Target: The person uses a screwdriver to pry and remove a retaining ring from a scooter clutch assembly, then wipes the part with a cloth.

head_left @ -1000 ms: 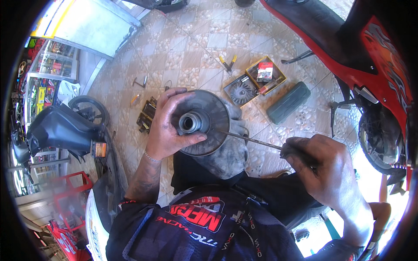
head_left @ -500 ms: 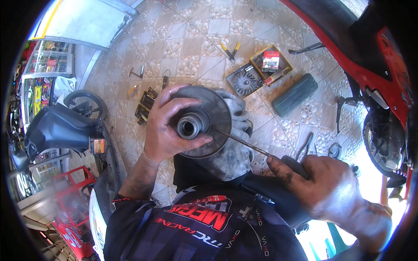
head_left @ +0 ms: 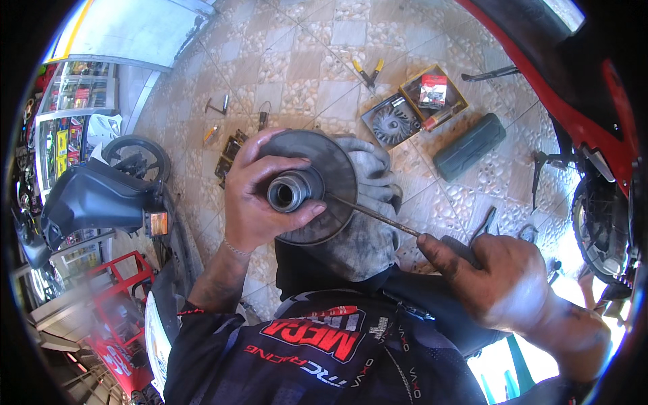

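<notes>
My left hand [head_left: 253, 196] is wrapped round a dark metal pulley disc [head_left: 331, 165] with a hollow hub [head_left: 290, 192] sticking up from its middle. Thumb and forefinger curve about that hub. In my right hand [head_left: 496, 277] is a screwdriver [head_left: 385, 219], its dark handle mostly hidden in the fist and the forefinger or thumb laid along it. The long thin shaft slants up to the left, and its tip meets the disc face just right of the hub. A grey, stained cloth [head_left: 368, 236] lies behind and below the disc, over my lap.
On the tiled floor [head_left: 297, 54] lie yellow-handled pliers [head_left: 369, 73], an open box with a finned fan wheel [head_left: 391, 125], a red-and-white packet [head_left: 433, 90] and a dark green case [head_left: 470, 146]. A red motorcycle [head_left: 611, 128] stands right; dark scooter bodywork [head_left: 94, 199] stands left.
The hub now leans slightly more to the left, and the view has shifted a little. Both hands keep their hold, with the screwdriver tip still at the disc.
</notes>
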